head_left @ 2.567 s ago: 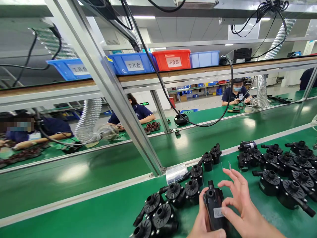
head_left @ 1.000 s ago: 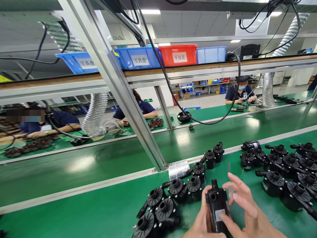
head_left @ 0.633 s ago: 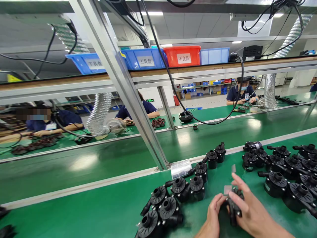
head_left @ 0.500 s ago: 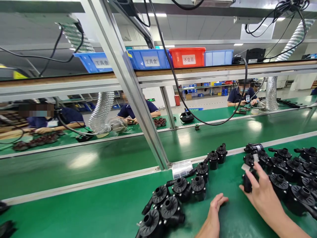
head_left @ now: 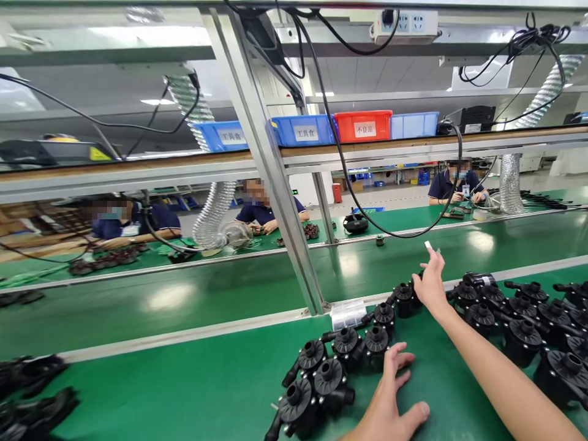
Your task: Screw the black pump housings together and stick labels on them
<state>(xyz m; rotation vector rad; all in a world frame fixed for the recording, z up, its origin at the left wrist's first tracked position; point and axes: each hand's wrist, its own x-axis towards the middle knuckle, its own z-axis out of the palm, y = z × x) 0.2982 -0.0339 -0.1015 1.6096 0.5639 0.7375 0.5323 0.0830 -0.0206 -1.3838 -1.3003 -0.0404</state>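
My right hand (head_left: 432, 285) reaches over the far end of the left group of black pumps (head_left: 345, 342), its thumb close to the rearmost one. It carries small white labels (head_left: 429, 245) at its fingertips, apparently stuck there; whether they are also pinched I cannot make out. Nearer to me, my left hand (head_left: 388, 398) is open above the green work surface, fingers spread and nothing in them. It is just right of the left pump group. To the right of my right forearm stands a larger group of black pumps (head_left: 523, 334), mostly upright.
A clear sheet of labels (head_left: 348, 315) lies by the metal post (head_left: 275, 184). A hanging black cable (head_left: 349, 184) loops down in front. Overhead, a shelf carries blue bins (head_left: 305, 130) and a red bin (head_left: 362, 127). Co-workers (head_left: 452, 184) sit across the line.
My right hand has left the pump at the right and moved left and away from me, labels still on its fingertips. The left hand's fingers have spread. The view has shifted slightly.
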